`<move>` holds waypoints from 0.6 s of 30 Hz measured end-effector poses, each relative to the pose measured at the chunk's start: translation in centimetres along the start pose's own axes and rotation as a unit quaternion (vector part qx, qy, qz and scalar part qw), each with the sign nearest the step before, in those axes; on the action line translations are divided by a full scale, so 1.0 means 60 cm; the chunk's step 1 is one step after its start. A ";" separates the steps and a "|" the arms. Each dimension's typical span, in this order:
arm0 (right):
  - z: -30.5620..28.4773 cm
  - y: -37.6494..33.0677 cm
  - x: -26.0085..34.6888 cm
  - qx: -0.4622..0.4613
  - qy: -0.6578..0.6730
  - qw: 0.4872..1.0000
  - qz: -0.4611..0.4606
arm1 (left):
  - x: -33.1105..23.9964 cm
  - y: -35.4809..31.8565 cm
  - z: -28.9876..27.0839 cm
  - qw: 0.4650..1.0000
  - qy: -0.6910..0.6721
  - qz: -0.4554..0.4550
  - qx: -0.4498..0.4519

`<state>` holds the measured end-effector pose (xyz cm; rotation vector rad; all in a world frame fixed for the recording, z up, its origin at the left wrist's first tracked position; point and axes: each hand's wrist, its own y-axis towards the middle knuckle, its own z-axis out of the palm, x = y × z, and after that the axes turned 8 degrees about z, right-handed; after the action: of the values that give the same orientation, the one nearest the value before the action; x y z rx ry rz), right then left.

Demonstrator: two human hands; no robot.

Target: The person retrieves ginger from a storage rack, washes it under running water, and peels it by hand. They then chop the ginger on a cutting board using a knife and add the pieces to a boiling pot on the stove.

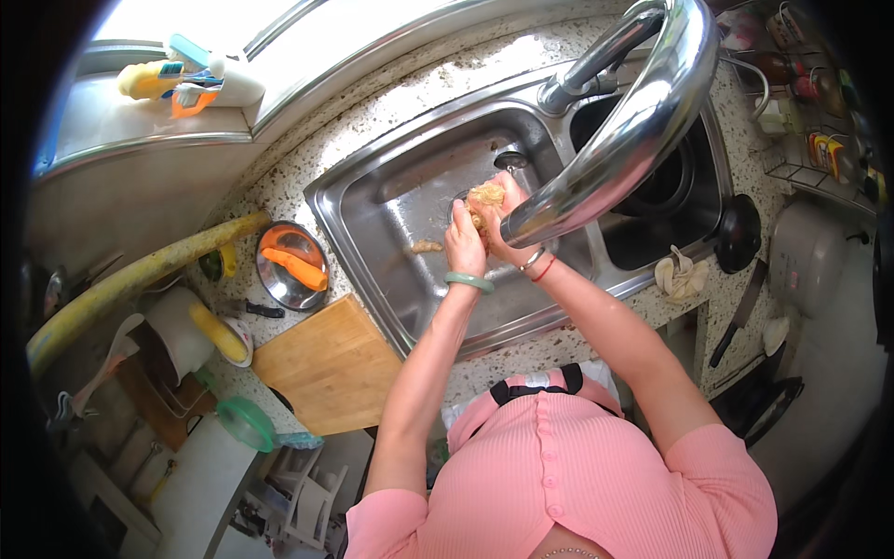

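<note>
Both my hands come together over the left basin of the steel sink, below the faucet's mouth. Between them is a knobby, tan piece of ginger, partly covered by my fingers. My left hand, with a green bangle at the wrist, is closed against its near-left side. My right hand, wearing a silver bracelet and a red cord, wraps it from the right, and the faucet partly hides this hand. A smaller ginger piece lies on the basin floor to the left.
Left of the sink, a metal bowl holds peeled carrots beside a knife and a wooden cutting board. A pale cloth and a black ladle lie by the right basin. A yellow-wrapped pipe runs along the left.
</note>
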<state>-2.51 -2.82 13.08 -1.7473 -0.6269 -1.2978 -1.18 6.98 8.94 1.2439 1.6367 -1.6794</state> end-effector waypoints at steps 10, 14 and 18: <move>-0.069 -0.002 -0.044 0.137 0.085 0.978 0.129 | -0.105 0.002 -0.010 0.965 -0.180 -0.181 0.060; -0.046 -0.010 -0.004 0.131 -0.009 0.991 0.020 | -0.080 0.003 0.003 0.982 -0.150 -0.108 0.047; -0.022 -0.013 0.022 0.092 -0.006 0.995 0.031 | -0.050 -0.004 0.009 0.997 -0.076 0.003 -0.025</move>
<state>-3.37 -3.68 14.70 -1.6124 -0.6715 -1.1514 -0.12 5.75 11.51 1.0702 1.5722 -1.6760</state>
